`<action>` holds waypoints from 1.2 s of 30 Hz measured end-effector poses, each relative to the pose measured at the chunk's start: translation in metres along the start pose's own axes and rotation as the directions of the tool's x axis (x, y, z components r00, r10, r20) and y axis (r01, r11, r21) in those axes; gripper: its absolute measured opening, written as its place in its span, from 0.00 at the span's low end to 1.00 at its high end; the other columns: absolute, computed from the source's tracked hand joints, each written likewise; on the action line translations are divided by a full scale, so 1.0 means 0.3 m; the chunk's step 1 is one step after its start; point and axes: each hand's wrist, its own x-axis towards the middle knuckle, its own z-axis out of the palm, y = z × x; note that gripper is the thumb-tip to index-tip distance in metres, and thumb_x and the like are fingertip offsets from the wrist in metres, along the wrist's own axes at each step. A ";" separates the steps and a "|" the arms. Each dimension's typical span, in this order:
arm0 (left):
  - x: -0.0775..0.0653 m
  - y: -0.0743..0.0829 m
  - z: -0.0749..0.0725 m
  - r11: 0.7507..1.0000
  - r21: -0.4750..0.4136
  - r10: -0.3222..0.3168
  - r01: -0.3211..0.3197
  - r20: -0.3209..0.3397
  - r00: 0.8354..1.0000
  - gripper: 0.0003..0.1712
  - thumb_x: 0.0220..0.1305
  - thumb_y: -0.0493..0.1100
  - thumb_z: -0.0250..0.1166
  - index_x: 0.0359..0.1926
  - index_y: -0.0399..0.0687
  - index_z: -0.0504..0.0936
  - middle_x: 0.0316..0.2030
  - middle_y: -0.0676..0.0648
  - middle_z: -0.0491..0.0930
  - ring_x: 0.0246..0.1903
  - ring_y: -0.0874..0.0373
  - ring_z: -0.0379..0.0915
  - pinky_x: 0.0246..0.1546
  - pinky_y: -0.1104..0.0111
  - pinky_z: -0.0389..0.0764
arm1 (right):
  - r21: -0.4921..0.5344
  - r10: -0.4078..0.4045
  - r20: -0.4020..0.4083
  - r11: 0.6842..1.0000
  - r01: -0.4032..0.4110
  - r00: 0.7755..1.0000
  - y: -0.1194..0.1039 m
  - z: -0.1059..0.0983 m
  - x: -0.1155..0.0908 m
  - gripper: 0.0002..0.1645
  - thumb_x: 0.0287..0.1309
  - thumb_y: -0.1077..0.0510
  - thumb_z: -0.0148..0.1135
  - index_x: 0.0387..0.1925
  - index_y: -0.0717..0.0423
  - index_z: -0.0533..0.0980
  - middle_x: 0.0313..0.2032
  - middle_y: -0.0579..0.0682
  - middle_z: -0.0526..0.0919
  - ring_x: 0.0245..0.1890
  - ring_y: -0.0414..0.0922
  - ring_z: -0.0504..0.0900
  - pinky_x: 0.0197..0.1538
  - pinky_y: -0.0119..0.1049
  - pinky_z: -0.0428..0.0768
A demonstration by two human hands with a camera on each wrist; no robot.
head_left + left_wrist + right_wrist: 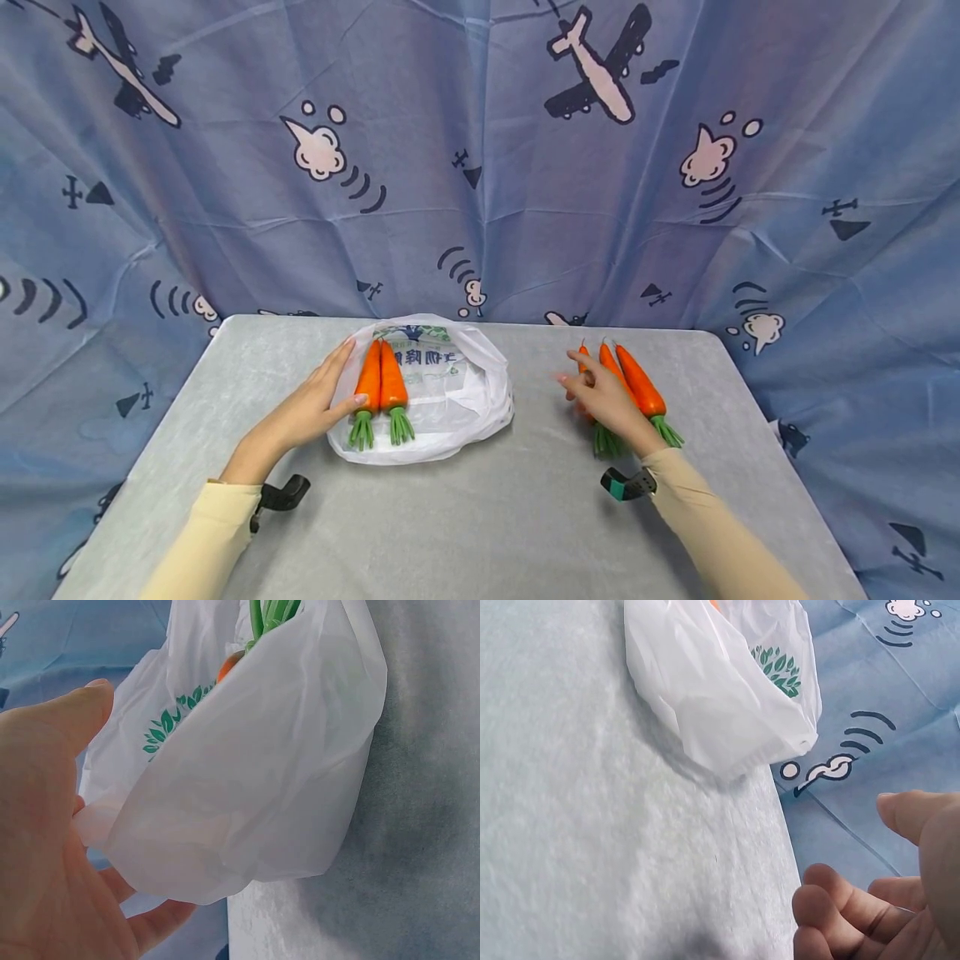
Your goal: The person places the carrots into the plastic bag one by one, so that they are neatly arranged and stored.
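— Two carrots (381,385) lie side by side on top of a white plastic bag (457,400), tips away from the person, green stems toward the near edge. Do you see where the bag sits?

— Yes, on the grey surface (465,517), left of its middle. The left hand (311,408) rests at the bag's left edge with fingers straight, thumb touching the stem end of the nearer carrot. From the left wrist view the palm is spread against the bag's film, and green stems show at the top.

— And the other side?

— Three more carrots (633,387) lie in a bunch on the surface, well apart from the bag. The right hand (603,400) lies over them, fingers relaxed and pointing left; I cannot tell whether it presses on them. The right wrist view shows its fingers loosely bent with nothing inside them.

— Anything behind?

— A blue cloth (480,167) printed with aeroplanes and clouds hangs behind the surface and drapes around both sides.
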 end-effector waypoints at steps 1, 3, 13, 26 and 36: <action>0.000 0.000 0.000 1.000 0.000 0.001 -0.001 0.001 1.000 0.53 0.70 0.58 0.59 0.80 0.54 0.33 0.80 0.40 0.38 0.78 0.38 0.39 0.76 0.41 0.49 | -0.004 0.001 -0.002 1.000 -0.001 1.000 0.004 -0.003 0.000 0.40 0.69 0.41 0.57 0.75 0.50 0.58 0.37 0.65 0.84 0.23 0.45 0.77 0.26 0.34 0.78; 0.001 0.000 0.000 1.000 -0.002 0.002 -0.002 0.003 1.000 0.53 0.70 0.58 0.59 0.80 0.53 0.33 0.80 0.40 0.38 0.78 0.38 0.39 0.76 0.41 0.49 | -0.014 0.004 -0.011 1.000 -0.004 1.000 0.010 -0.011 -0.001 0.40 0.68 0.41 0.57 0.75 0.50 0.59 0.36 0.64 0.84 0.23 0.45 0.76 0.25 0.33 0.77; 0.001 -0.001 0.002 1.000 -0.003 -0.003 0.003 0.004 1.000 0.53 0.70 0.59 0.58 0.80 0.54 0.33 0.80 0.41 0.37 0.78 0.38 0.39 0.76 0.41 0.49 | -0.058 0.017 -0.065 0.998 -0.021 0.998 0.058 -0.043 0.005 0.40 0.67 0.39 0.57 0.73 0.53 0.61 0.21 0.48 0.71 0.17 0.40 0.69 0.22 0.31 0.69; 0.005 0.000 0.005 1.000 0.010 0.010 -0.010 -0.004 1.000 0.53 0.70 0.58 0.59 0.80 0.53 0.34 0.80 0.39 0.39 0.78 0.38 0.41 0.75 0.41 0.51 | -0.071 0.072 -0.073 0.994 -0.078 0.995 0.089 -0.096 -0.002 0.42 0.68 0.41 0.56 0.75 0.55 0.58 0.20 0.47 0.72 0.21 0.47 0.76 0.25 0.33 0.73; 0.005 0.003 0.007 1.000 0.009 0.012 -0.012 0.000 1.000 0.53 0.70 0.59 0.58 0.80 0.53 0.34 0.80 0.39 0.39 0.78 0.38 0.41 0.75 0.41 0.51 | -0.155 0.055 -0.098 0.985 -0.070 0.994 0.101 -0.113 -0.019 0.42 0.67 0.43 0.60 0.72 0.61 0.61 0.22 0.48 0.72 0.19 0.42 0.72 0.27 0.33 0.74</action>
